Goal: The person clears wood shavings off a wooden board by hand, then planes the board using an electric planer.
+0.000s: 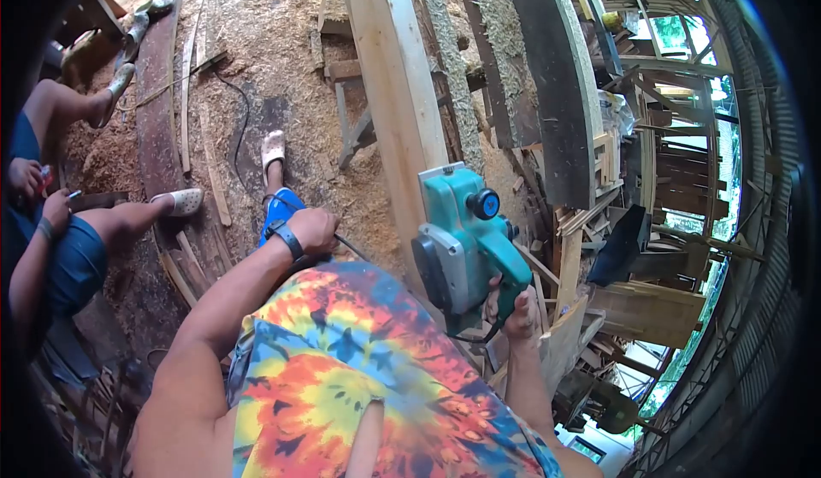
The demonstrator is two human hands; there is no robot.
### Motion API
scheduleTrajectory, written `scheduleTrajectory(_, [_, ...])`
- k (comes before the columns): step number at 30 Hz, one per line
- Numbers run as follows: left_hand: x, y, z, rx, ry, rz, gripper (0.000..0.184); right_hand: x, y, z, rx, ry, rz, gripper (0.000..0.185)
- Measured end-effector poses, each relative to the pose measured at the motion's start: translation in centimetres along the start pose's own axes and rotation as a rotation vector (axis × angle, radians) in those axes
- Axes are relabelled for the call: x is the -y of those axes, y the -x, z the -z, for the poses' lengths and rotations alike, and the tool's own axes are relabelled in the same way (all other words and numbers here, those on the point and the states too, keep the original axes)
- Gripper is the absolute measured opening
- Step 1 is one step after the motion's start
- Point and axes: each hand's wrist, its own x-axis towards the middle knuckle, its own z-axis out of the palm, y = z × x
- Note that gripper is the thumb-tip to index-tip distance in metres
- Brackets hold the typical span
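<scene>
Item, your right hand (519, 317): fingers curled closed around the rear handle of a teal-and-grey electric hand planer (446, 249) with a black knob and black side cover; the planer overlaps the near stretch of a long, pale, squared timber beam (395, 76); whether its sole touches the wood cannot be told.

Item, your left hand (313, 230): mostly closed, a dark watch (286, 239) at the wrist; it appears to hold the black cord (352, 249), though the grip is partly hidden.

Condition of work: the beam's visible pale face looks fairly smooth, suggesting a surface already dressed, by judgement; the stretch behind the planer and the underside are hidden; how much remains rough cannot be told, nor whether the motor runs; the long dark-faced board (558, 93) beside it looks unplaned; curled wood shavings (274, 16) lie thick over the ground.

Containers: a crumpled, translucent plastic bag or sheet (617, 112) among the stacked wood on your right, contents not distinguishable; a pale wooden frame-like piece (604, 160) just below it, its inside too small to read.

Nearby: a person in blue shorts (75, 268) at your left, one hand (27, 176) around a small red object, the other hand (56, 208) holding a thin white one.
</scene>
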Motion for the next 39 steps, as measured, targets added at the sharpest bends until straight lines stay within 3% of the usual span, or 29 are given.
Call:
scheduleTrajectory(8, [5.2,-0.2,2.1,-0.269,-0.041,0.062,0.017,6.2,-12.7,-4.7,0.111,0.083,0.13,0.074])
scheduleTrajectory(21, [8.3,3.1,13.3,-0.39,0.197,0.355,0.025,22.5,-45.2,-18.8,0.232,0.102,0.273,0.063])
scheduleTrajectory(28, [8.8,3.0,16.8,-0.622,0.355,0.279,0.022,27.1,-58.2,-24.7,0.235,0.083,0.297,0.063])
scheduleTrajectory(33, [8.5,3.3,19.7,-0.74,0.56,0.359,0.024,27.8,-61.5,-26.1,0.238,0.063,0.282,0.063])
scheduleTrajectory(36, [10.8,3.6,18.9,-0.7,0.195,0.426,0.026,26.7,-58.9,-24.7,0.235,0.06,0.277,0.064])
scheduleTrajectory(39, [11.4,5.3,18.0,-0.686,0.26,0.438,0.026,24.4,-52.9,-22.0,0.223,0.069,0.262,0.064])
